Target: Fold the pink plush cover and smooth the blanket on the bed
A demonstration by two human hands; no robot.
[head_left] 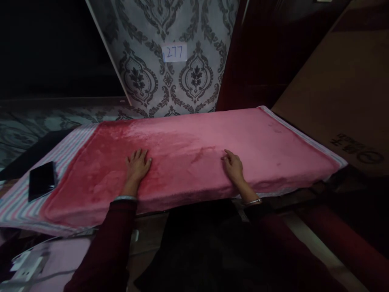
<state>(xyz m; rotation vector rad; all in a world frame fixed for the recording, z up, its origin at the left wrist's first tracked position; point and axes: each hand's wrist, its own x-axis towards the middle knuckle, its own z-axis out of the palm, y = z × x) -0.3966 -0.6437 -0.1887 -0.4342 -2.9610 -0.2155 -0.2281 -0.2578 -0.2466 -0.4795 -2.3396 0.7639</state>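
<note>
A pink plush blanket [188,150] covers the long table before me, with a darker red patch toward its left side. My left hand [137,164] lies palm down on that red part, fingers spread. To the right, my right hand [234,165] rests at the blanket's surface with fingers loosely bent and the index finger pointing away from the others; I see nothing held in it. Thin wrinkle marks run across the pile between the two hands. A bracelet circles each wrist.
A black phone [42,181] lies on the striped cloth [74,142] at the left end. Behind are a dark screen [57,48] and a patterned wall with a paper [174,52] reading 277. A large cardboard box [343,89] leans at right. A power strip [30,265] sits lower left.
</note>
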